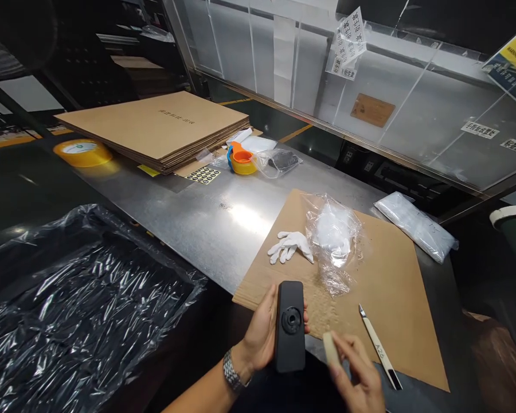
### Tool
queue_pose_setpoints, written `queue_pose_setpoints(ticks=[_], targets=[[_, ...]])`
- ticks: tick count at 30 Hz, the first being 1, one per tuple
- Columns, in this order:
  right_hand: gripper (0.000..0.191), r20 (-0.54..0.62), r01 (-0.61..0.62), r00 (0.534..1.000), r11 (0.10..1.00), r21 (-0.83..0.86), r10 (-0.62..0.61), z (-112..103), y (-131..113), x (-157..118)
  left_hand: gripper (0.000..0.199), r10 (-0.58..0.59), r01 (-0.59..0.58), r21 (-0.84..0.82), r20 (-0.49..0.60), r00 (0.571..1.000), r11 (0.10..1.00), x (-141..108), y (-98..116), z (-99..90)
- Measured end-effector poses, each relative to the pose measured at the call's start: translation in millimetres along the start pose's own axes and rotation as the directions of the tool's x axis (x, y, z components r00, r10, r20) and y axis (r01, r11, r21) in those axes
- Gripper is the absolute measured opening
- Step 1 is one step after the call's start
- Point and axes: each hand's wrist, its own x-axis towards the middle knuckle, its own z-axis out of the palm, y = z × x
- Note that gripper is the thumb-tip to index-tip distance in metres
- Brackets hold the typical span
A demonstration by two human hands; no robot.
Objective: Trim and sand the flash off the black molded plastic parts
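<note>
A black rectangular device with a round ring on its face is held upright in my left hand, thumb along one side and fingertips round the other. To its right, my right hand pinches a small cream-coloured block, apart from the device. Both hands are at the near edge of a brown cardboard sheet. On the sheet lie a white glove, a clear plastic bag with white material inside, and a pale-handled tool marked A26 on the right.
Behind, on the metal table, are stacked cardboard, yellow tape, an orange tape dispenser and a sticker sheet. A wrapped packet lies at the right. Black plastic film covers the lower left.
</note>
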Motion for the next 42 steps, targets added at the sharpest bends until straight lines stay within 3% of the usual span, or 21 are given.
queue_pose_setpoints(ticks=[2,6,9,11,13,15,21,23,26,29,31,34,36,39,42], targets=[[0.036,-0.016,0.029,0.999,0.996,-0.086,-0.031,-7.0,-16.7,21.3,0.047,-0.001,0.001,0.048,0.0,1.0,0.999,-0.8,-9.9,0.4],[0.038,0.109,0.163,0.984,0.967,-0.196,-0.144,0.3,-43.5,57.1,0.053,-0.028,0.022,0.136,0.043,0.999,0.99,1.7,-30.4,-1.7],[0.041,0.341,0.314,0.907,0.938,-0.149,-0.249,6.3,-49.3,66.6,0.041,-0.051,0.052,-0.02,0.058,0.997,0.998,4.3,-35.4,-9.8],[0.041,0.44,0.35,0.857,0.929,-0.12,-0.266,1.7,-47.3,67.7,0.048,-0.166,0.167,-0.006,0.088,0.982,0.986,4.1,-34.6,-18.7],[0.042,0.457,0.336,0.858,0.93,-0.151,-0.236,-7.5,-43.2,67.4,0.068,-0.342,0.331,0.119,0.087,0.936,0.936,2.7,-33.2,-28.0],[0.042,0.446,0.322,0.87,0.927,-0.191,-0.21,-15.4,-40.1,66.3,0.08,-0.43,0.415,0.187,0.047,0.901,0.89,1.3,-32.7,-34.2],[0.046,0.434,0.351,0.864,0.922,-0.161,-0.254,-12.7,-38.7,63.3,0.072,-0.445,0.43,0.175,0.059,0.894,0.886,-1.0,-34.1,-32.1],[0.045,0.365,0.33,0.897,0.927,-0.181,-0.248,-9.9,-36.1,64.5,0.068,-0.412,0.401,0.142,0.063,0.909,0.905,-1.4,-33.1,-28.8],[0.045,0.267,0.303,0.93,0.938,-0.168,-0.253,-6.3,-33.0,67.7,0.056,-0.264,0.261,0.122,0.009,0.964,0.958,-2.3,-31.8,-21.2],[0.043,0.267,0.31,0.93,0.929,-0.202,-0.252,-0.2,-36.7,71.2,0.05,-0.108,0.132,0.263,-0.101,0.989,0.956,-5.1,-31.9,-10.6],[0.039,0.293,0.289,0.935,0.908,-0.304,-0.2,5.5,-43.7,71.9,0.047,0.039,0.026,0.361,-0.169,0.985,0.932,-7.4,-30.7,-4.9],[0.034,0.354,0.306,0.92,0.872,-0.381,-0.169,14.6,-57.5,66.3,0.035,0.246,-0.137,0.402,-0.234,0.941,0.905,-7.4,-24.6,-3.7],[0.033,0.407,0.369,0.887,0.866,-0.338,-0.219,19.7,-65.2,58.0,0.038,0.231,-0.147,0.331,-0.229,0.946,0.932,-4.4,-19.7,-8.1],[0.036,0.435,0.421,0.853,0.872,-0.248,-0.288,23.9,-68.3,45.5,0.054,0.084,-0.052,0.174,-0.184,0.979,0.983,1.2,-17.8,-16.4],[0.04,0.325,0.342,0.909,0.912,-0.228,-0.259,26.8,-61.7,40.2,0.051,-0.016,0.02,0.025,-0.159,0.987,0.999,4.0,-23.1,-18.9]])
